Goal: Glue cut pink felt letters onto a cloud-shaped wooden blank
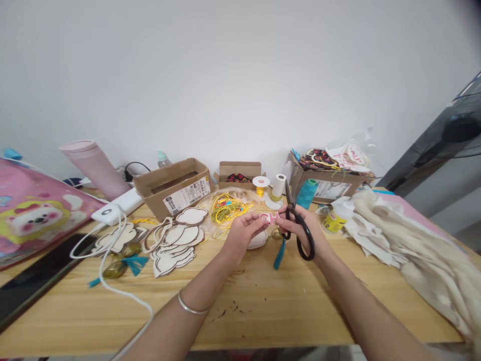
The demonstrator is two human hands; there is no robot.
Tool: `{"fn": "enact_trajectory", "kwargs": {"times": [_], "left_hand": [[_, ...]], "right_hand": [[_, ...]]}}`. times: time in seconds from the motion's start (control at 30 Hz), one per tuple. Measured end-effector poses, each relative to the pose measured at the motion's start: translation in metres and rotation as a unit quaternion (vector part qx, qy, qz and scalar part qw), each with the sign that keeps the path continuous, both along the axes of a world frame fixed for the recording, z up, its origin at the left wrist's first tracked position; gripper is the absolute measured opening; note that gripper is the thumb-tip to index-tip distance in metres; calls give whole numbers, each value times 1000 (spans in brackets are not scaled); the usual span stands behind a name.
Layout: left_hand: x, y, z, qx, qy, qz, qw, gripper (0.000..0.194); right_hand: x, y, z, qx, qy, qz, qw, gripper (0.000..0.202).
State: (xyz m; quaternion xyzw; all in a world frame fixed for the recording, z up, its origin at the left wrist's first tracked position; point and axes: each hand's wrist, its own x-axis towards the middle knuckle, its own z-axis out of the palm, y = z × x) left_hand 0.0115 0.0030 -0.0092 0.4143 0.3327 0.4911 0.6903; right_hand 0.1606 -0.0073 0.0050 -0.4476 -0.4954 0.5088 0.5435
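Observation:
My left hand [242, 233] pinches the left end of a small white piece with pink letters [272, 218]. My right hand [303, 225] touches the right end of that piece with its fingertips and also holds black-handled scissors [305, 240], whose blades point up and away. Under my hands lies a white cloud-shaped piece [257, 239], partly hidden. A teal tassel [279, 254] rests on the table just below the scissors.
White cloud shapes [191, 216] lie left of my hands, near an open cardboard box [175, 190]. Yellow cords [229, 208] and thread spools [278, 186] stand behind. Cream cloth [409, 240] covers the right side. A white cable [124, 291] crosses the left.

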Motion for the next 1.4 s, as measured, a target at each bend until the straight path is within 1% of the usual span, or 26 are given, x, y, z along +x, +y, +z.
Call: {"fn": "enact_trajectory", "kwargs": {"times": [0.1,0.17,0.23,0.3,0.37,0.43,0.53,0.63,0.7,0.73,0.8,0.83,0.9,0.97,1.0,1.03,1.07,1.13,1.2,1.23,1.3,1.4], "left_hand": [[-1,1,-1,-3,0,8,1000,18],[-2,1,-1,5,18,8,1000,18],[-1,0,-1,22,50,4,998,19],[0,-1,0,40,81,-2,996,18],[0,-2,1,52,95,-11,994,19],[1,-2,1,49,98,-17,994,21],[0,-1,0,47,90,-6,995,27],[-3,1,-3,26,79,1,997,36],[-5,3,-5,-30,65,-33,997,42],[-6,3,-4,-66,51,-60,995,44],[-8,3,-3,-129,17,-111,985,44],[-8,3,-2,-146,0,-126,981,40],[-9,3,-1,-146,-18,-139,979,25],[-8,3,0,-121,-23,-135,983,14],[-8,3,0,-110,-25,-125,986,14],[-8,3,-1,-100,-27,-105,989,15],[-7,4,-1,-91,-32,-75,992,17],[-6,5,-1,-76,-40,-4,996,20],[-5,5,0,-59,-43,51,996,22],[-5,5,0,-51,-42,68,996,24],[-4,5,2,-35,-36,92,994,26],[-3,4,5,-8,-33,124,992,28]], "right_hand": [[-2,-1,2,9,-28,-29,999,38],[-2,-2,3,24,-30,-47,998,40],[-1,-1,2,38,-28,-41,998,43],[0,0,0,47,-31,-16,998,43],[1,1,-4,49,-38,13,998,43],[1,2,-6,46,-48,26,997,42],[2,4,-9,47,-65,17,997,39],[4,5,-9,98,-94,-16,991,33],[6,4,-9,168,-147,-49,974,27],[7,4,-8,212,-182,-60,958,24],[8,3,-7,301,-253,-57,918,20],[9,3,-6,338,-282,-45,897,21],[8,3,-6,385,-321,-18,865,25],[7,3,-8,398,-338,-10,853,28],[7,3,-8,393,-338,-18,855,27],[6,3,-9,377,-332,-34,864,25],[6,3,-9,350,-319,-55,879,21],[5,4,-9,272,-271,-96,918,16],[4,5,-7,190,-217,-109,951,22],[3,6,-6,158,-198,-101,962,26],[1,7,-3,107,-183,-66,975,34],[-1,7,-2,51,-185,-5,981,44]]}}
